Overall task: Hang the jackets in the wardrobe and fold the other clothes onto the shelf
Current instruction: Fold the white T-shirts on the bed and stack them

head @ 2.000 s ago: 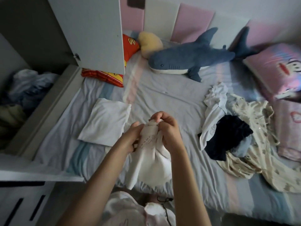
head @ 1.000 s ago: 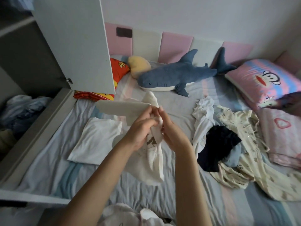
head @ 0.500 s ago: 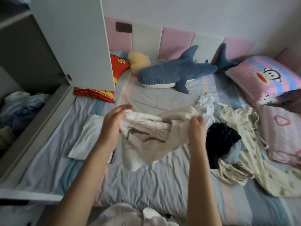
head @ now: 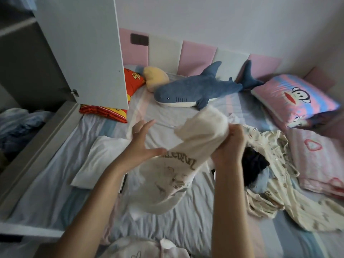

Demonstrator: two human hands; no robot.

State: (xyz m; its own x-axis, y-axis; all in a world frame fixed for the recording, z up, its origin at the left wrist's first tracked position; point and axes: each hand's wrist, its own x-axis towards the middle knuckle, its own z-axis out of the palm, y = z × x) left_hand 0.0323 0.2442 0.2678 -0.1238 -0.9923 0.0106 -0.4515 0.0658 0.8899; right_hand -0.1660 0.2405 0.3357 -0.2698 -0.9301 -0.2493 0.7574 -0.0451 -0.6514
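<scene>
Wardrobe shelf [head: 43, 151] with crumpled clothes [head: 18, 123]

Cream printed shirt [head: 178, 164], blue shark [head: 197, 90], pink-striped pillow [head: 290, 101].

Single head-worn wide-angle view, forward and down, close above the bed [head: 195, 226], toward the headboard [head: 197, 53]

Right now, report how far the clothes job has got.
Done: one white garment lies folded on the bed. In hand: the right hand grips a cream printed T-shirt, the left hand open beside it. Left: the heap of clothes at right, unfolded.
</scene>
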